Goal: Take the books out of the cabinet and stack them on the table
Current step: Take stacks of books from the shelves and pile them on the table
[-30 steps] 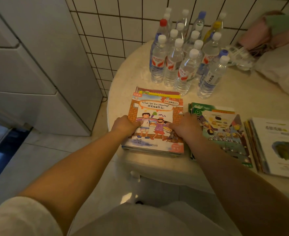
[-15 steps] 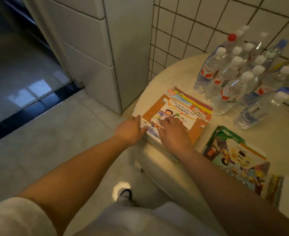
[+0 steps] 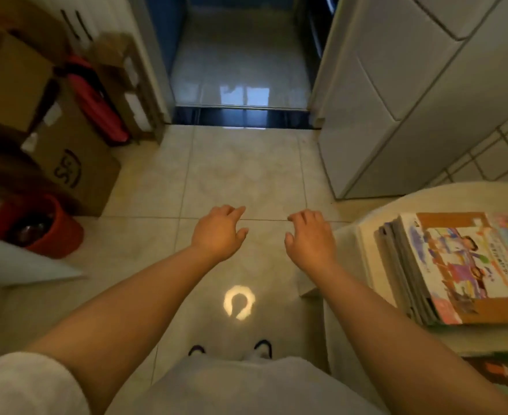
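empty left hand, empty right hand, book stack on table

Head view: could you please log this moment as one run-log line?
left hand: empty, over floor | right hand: empty, over floor | book stack: on table, untouched | phase: between loads

I'm looking down at a pale tiled floor with a bright ring of light on it. Beyond the floor, a dark threshold strip leads into a doorway with glossy, reflective flooring. Left of that doorway stand cardboard boxes, a red item and a red bucket. Right of it stands a white cabinet, with white grid-tiled wall beside it.
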